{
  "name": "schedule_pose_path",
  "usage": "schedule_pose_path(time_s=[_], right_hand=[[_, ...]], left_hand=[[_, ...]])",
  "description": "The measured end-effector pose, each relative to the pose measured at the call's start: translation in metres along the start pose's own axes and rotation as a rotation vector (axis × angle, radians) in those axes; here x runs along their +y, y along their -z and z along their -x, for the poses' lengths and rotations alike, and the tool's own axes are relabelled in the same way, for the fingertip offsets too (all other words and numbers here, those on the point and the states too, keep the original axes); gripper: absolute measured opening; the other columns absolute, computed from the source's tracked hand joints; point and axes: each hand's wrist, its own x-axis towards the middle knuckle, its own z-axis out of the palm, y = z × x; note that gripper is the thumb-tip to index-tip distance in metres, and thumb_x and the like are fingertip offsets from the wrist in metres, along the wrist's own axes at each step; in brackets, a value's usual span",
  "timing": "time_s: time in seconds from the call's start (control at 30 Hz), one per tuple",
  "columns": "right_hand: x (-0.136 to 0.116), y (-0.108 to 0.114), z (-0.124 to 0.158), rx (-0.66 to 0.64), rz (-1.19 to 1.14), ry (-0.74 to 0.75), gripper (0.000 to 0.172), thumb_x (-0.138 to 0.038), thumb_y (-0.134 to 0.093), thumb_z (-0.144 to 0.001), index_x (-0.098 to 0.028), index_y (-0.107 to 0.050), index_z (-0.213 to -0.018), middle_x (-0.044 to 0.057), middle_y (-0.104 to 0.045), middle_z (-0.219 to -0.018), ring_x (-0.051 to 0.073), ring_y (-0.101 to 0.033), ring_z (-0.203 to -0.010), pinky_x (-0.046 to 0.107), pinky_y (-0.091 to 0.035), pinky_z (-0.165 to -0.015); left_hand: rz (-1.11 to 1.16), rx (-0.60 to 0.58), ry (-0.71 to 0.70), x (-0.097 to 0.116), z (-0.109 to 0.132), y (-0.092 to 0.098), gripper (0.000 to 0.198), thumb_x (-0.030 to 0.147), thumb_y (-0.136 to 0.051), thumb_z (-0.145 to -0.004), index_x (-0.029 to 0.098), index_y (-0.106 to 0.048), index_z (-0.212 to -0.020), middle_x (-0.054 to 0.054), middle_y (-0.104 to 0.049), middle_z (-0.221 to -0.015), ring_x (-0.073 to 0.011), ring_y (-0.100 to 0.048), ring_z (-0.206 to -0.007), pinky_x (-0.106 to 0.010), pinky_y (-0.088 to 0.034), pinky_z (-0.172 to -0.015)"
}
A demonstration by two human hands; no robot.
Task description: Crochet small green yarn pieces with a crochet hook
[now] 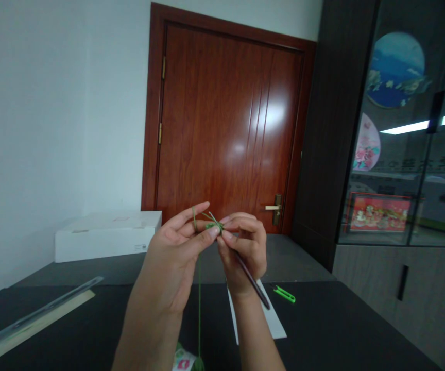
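My left hand pinches a small piece of green crochet work between thumb and fingers. A strand of green yarn loops round its raised index finger and drops toward a ball of green yarn at the bottom edge. In my right hand is a crochet hook with a dark handle slanting down to the right. The hook's thin metal tip reaches up beside the green piece, where both hands' fingertips meet. Whether the tip sits inside a stitch is too small to tell.
Green thread snips and a white sheet of paper lie on the black table. Long flat strips in clear plastic are at the left. Behind them stands a white box. A wooden door and a glass cabinet are beyond.
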Motion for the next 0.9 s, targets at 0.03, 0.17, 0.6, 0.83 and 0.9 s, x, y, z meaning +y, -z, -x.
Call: schedule_pose_path(time_s=[0.03, 0.17, 0.6, 0.83, 0.9], right_hand=[[0.001, -0.002, 0.002, 0.007, 0.057, 0.033, 0.032, -0.008, -0.065, -0.085, -0.036, -0.065, -0.100, 0.000, -0.063, -0.095, 0.020, -0.066, -0.091, 0.042, -0.055, -0.078], [-0.003, -0.007, 0.001, -0.013, 0.261, 0.066, 0.023, -0.012, -0.062, -0.089, -0.030, -0.064, -0.103, 0.002, -0.062, -0.094, 0.020, -0.064, -0.090, 0.040, -0.054, -0.079], [-0.012, 0.015, -0.022, 0.037, -0.212, -0.696, 0.017, -0.030, -0.054, -0.097, -0.020, -0.058, -0.085, -0.005, -0.054, -0.063, 0.010, -0.052, -0.055, 0.025, -0.040, -0.057], [-0.011, 0.009, -0.024, -0.011, -0.877, -1.110, 0.024, -0.033, -0.073, -0.084, -0.018, -0.055, -0.077, -0.005, -0.058, -0.063, 0.006, -0.046, -0.053, 0.018, -0.037, -0.054], [-0.014, 0.004, -0.024, 0.011, -0.897, -1.051, 0.024, -0.029, -0.073, -0.085, -0.020, -0.052, -0.077, -0.006, -0.059, -0.066, 0.006, -0.048, -0.056, 0.019, -0.039, -0.058]], left_hand=[[-0.046, 0.027, -0.064, -0.001, 0.000, -0.001, 0.067, 0.010, -0.083, -0.065, 0.010, -0.059, -0.127, -0.004, -0.073, -0.080, -0.0137, -0.068, -0.074, -0.022, -0.054, -0.073], [-0.319, 0.130, -0.358, -0.006, 0.001, -0.004, 0.062, 0.011, -0.077, -0.072, 0.018, -0.058, -0.131, -0.001, -0.072, -0.078, -0.0145, -0.069, -0.075, -0.024, -0.054, -0.075], [-0.378, -0.027, -0.245, -0.001, -0.003, 0.007, 0.056, 0.013, -0.079, -0.072, 0.016, -0.063, -0.126, -0.001, -0.071, -0.075, -0.0131, -0.065, -0.072, -0.022, -0.051, -0.070], [-0.128, -0.160, -0.060, 0.003, -0.003, 0.008, 0.058, 0.012, -0.082, -0.067, 0.012, -0.064, -0.123, -0.005, -0.072, -0.082, -0.0165, -0.069, -0.078, -0.027, -0.055, -0.076], [-0.134, -0.123, -0.095, 0.003, -0.002, 0.006, 0.059, 0.012, -0.083, -0.067, 0.013, -0.065, -0.124, -0.005, -0.072, -0.084, -0.0161, -0.069, -0.080, -0.027, -0.055, -0.078]])
